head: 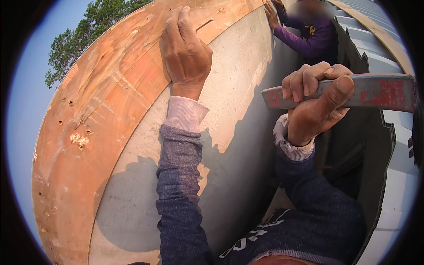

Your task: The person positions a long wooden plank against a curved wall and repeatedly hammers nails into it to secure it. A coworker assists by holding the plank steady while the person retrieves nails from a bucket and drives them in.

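My left hand (187, 49) is raised against a worn plywood panel (99, 109), its fingers bent and their tips partly hidden. Beside its index finger a nail (206, 24) sticks out, head towards the upper right. The nail's lower end meets the edge of the hand, so whether I pinch it or it stands in the wood is unclear. In my right hand (314, 96) is a hammer, gripped by its flat grey metal handle (384, 91) with worn red paint. The dark hammer head (418, 122) is partly cut off at the right rim. It is apart from the nail.
A grey concrete wall (238, 66) runs along the plywood. Ahead, another person in a purple sleeve (294, 41) presses a hand (272, 15) near the panel's far end. On the right lie ribbed metal roof sheets (399, 198) with jagged edges and a wooden plank (374, 29).
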Demonstrator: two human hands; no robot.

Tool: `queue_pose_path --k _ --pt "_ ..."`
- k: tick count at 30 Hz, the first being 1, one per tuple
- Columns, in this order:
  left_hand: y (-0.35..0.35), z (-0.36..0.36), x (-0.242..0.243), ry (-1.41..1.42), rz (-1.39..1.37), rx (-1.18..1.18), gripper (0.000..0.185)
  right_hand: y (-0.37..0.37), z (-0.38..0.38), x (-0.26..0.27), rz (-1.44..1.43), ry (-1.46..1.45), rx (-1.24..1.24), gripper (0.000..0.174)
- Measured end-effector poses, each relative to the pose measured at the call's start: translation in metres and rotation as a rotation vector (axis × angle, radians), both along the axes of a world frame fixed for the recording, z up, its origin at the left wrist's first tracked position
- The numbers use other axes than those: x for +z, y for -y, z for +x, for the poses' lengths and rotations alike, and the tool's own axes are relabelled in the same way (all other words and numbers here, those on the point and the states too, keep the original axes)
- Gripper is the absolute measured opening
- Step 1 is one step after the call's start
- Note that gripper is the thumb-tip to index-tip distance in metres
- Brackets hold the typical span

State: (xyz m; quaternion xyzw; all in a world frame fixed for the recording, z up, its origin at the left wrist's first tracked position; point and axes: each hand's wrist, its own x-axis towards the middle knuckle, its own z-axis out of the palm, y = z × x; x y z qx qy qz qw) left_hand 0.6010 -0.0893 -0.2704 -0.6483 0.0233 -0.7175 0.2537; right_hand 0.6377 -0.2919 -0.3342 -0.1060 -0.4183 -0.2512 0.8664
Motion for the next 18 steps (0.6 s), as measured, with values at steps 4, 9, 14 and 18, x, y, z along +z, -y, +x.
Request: queue_pose_path --k 4,9,14,18 --pt "0.003 0.006 0.003 0.015 0.006 0.002 0.050 -0.009 0.024 -0.010 -0.439 0.047 -0.051 0.030" --pt "0.001 -0.002 -0.003 -0.015 -0.038 0.077 0.050 -0.002 0.042 -0.050 -1.151 -0.059 0.119 0.024" --pt "-0.001 -0.003 0.000 0.016 0.028 0.067 0.050 0.011 0.025 -0.013 -0.491 0.011 0.056 0.035" --pt "0.010 0.004 0.004 -0.006 0.000 0.031 0.049 -0.038 0.024 -0.027 -0.276 -0.036 0.023 0.033"
